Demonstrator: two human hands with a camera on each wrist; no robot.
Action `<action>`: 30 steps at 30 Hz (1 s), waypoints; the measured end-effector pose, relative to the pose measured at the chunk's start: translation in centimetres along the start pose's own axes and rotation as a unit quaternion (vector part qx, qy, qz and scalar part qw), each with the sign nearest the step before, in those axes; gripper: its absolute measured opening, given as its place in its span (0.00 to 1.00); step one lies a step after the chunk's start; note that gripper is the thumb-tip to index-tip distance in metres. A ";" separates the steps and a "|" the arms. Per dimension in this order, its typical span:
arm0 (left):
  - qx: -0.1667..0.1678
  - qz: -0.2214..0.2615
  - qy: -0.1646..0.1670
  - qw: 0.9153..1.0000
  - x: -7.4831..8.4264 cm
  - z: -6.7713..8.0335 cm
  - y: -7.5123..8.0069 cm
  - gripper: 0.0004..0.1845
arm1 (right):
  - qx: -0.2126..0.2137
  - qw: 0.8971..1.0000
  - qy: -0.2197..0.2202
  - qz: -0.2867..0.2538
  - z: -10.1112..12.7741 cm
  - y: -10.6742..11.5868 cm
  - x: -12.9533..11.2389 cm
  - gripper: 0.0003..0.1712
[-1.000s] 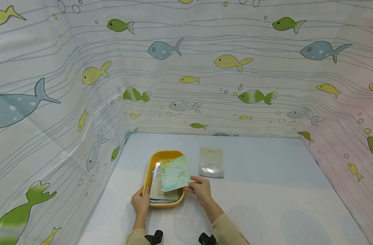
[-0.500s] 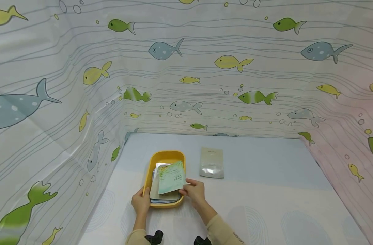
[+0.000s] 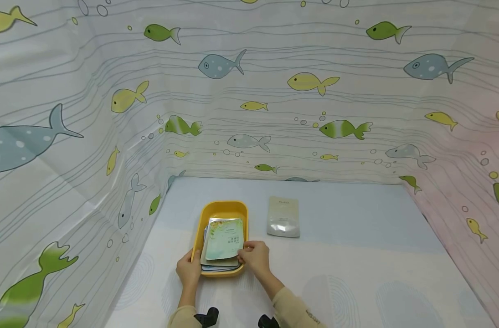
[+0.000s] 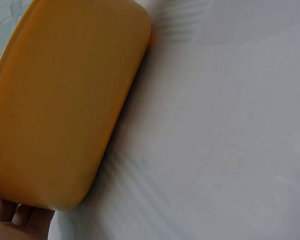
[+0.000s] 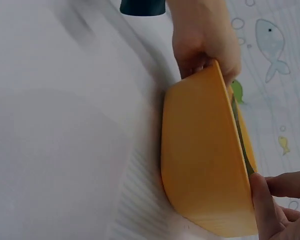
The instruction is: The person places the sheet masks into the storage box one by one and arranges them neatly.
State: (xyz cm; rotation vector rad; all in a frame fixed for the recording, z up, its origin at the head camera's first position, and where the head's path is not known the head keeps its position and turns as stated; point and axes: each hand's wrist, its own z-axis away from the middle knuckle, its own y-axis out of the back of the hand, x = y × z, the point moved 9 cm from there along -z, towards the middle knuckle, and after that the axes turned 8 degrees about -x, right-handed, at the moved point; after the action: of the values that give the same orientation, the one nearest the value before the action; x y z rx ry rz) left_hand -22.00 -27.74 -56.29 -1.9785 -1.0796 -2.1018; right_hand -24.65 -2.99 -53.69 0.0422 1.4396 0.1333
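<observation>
Low in the frame's centre, the left hand (image 3: 188,272) grips the near-left corner of the yellow tray (image 3: 224,207) on the desk (image 3: 356,273). The right hand (image 3: 254,258) pinches the green packet (image 3: 225,238) lying atop the stack inside it. Further back, right of the tray, lies a silver packet (image 3: 283,217).
</observation>
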 end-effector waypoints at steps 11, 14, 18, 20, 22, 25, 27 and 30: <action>-0.002 0.003 0.006 1.000 -0.1 -0.1 -0.1 0.13 | 0.000 0.997 0.031 0.074 -0.3 -0.2 -0.4 0.08; 0.001 0.005 0.003 1.000 0.0 0.0 0.0 0.13 | -0.006 0.997 0.027 0.074 -0.3 -0.2 -0.4 0.08; 0.002 0.004 0.003 1.000 0.0 0.0 0.1 0.13 | -0.031 0.998 0.015 0.044 -0.3 -0.2 -0.2 0.08; 0.000 0.005 0.007 1.000 0.0 0.0 0.1 0.13 | -0.045 0.999 0.011 0.027 -0.2 -0.3 -0.1 0.10; -0.004 0.006 0.010 1.000 -0.1 0.0 0.1 0.13 | -0.055 0.998 0.006 0.015 -0.1 -0.3 -0.1 0.11; -0.011 0.007 0.016 1.000 -0.2 0.0 0.0 0.14 | -0.065 0.998 0.006 0.010 0.0 -0.4 -0.1 0.12; -0.013 0.007 0.016 1.000 -0.2 -0.1 -0.1 0.14 | -0.070 0.998 0.003 0.006 -0.1 -0.4 -0.1 0.12; -0.016 0.010 0.015 1.000 -0.2 -0.1 -0.1 0.14 | -0.088 0.996 0.005 -0.007 -0.1 -0.4 0.0 0.11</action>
State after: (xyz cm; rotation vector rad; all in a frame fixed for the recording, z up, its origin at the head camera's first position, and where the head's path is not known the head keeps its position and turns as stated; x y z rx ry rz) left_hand -22.11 -27.81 -56.55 -1.9572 -1.0234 -2.1431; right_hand -24.73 -3.44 -53.73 -0.1127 1.4326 0.2483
